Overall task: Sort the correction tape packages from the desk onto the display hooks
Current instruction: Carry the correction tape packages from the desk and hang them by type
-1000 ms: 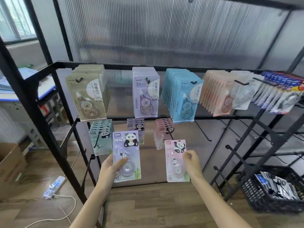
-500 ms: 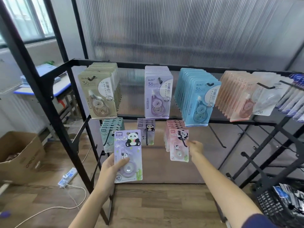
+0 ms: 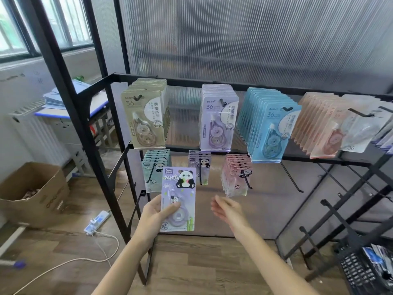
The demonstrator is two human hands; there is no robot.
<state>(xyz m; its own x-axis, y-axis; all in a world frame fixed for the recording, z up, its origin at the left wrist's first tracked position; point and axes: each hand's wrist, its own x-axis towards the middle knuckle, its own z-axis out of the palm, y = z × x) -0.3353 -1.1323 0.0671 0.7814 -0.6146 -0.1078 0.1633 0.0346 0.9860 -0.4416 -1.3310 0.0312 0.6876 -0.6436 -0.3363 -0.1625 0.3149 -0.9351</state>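
Lilac card and clear blister: a purple panda package (image 3: 178, 199) of correction tape stands upright in the left hand (image 3: 156, 216), thumb curled across its lower face over the round dispenser, fingers hidden behind the card. It is held in front of the black display rack (image 3: 125, 158), at about 7 o'clock from the purple panda stack (image 3: 200, 167) on the middle hook of the lower row. The package's long axis runs nearly vertical, leaning a touch to the right at the top; the panda and the hang hole end point up toward 12 o'clock, the printed face toward the camera.

At 3 o'clock from the package the right hand (image 3: 226, 207) is blurred, its fingers loosely spread and grasping nothing. It hangs just below the pink panda stack (image 3: 236, 175), at about 7 o'clock from it, clear of the cards.

Judged from this, the pink group looks served and the step in hand is the purple package. The next move calls for lifting it up and to the right, toward 1 o'clock, keeping it upright and facing out, then lining its top slot with the upturned tip of the purple hook (image 3: 201, 173) and sliding it back against the matching cards. To the left hangs the green panda stack (image 3: 156, 167), which is the wrong row for it.
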